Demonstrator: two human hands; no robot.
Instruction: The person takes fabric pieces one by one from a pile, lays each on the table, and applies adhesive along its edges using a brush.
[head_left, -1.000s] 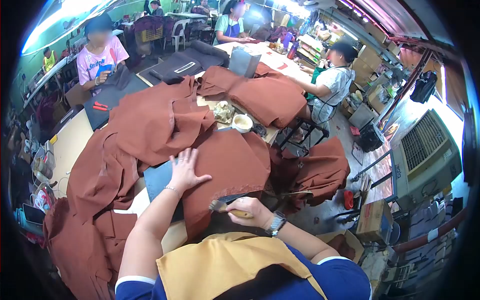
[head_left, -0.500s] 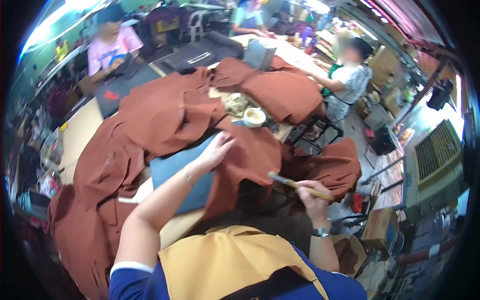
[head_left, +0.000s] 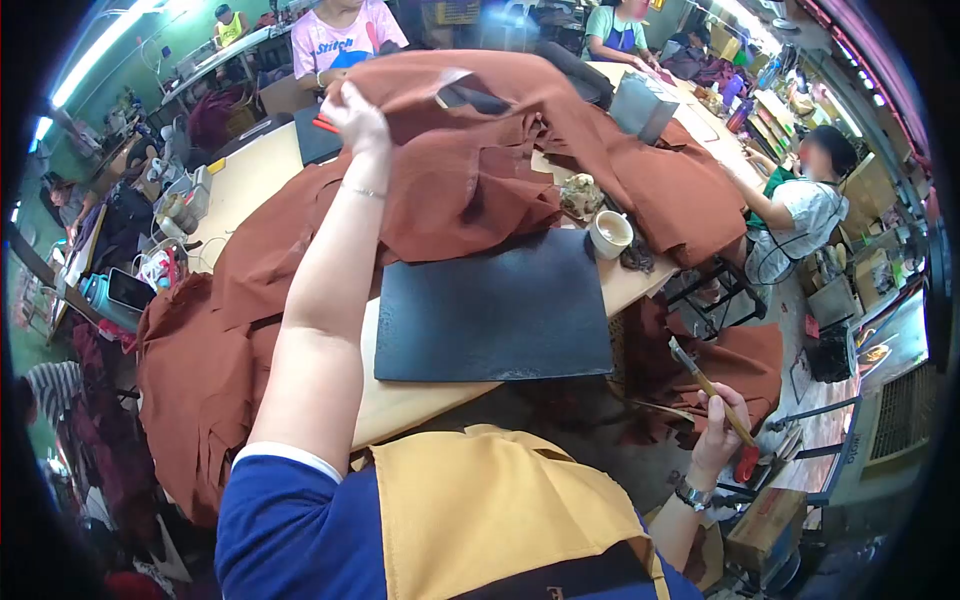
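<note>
Your left hand [head_left: 352,112] grips brown fabric [head_left: 470,150], lifted at 11 o'clock above the surface [head_left: 420,400]. Your right hand [head_left: 718,425] holds a brush [head_left: 705,382] at 4 o'clock, off the edge. Dark mat [head_left: 495,310] dead centre, cup [head_left: 611,234] at its 1 o'clock.

A mat [head_left: 495,310] lies on the table [head_left: 250,180] (near edge), a cup [head_left: 610,235] just behind it.

Rust-brown fabric [head_left: 470,170], dark grey mat [head_left: 495,310], cream cup [head_left: 610,236].
</note>
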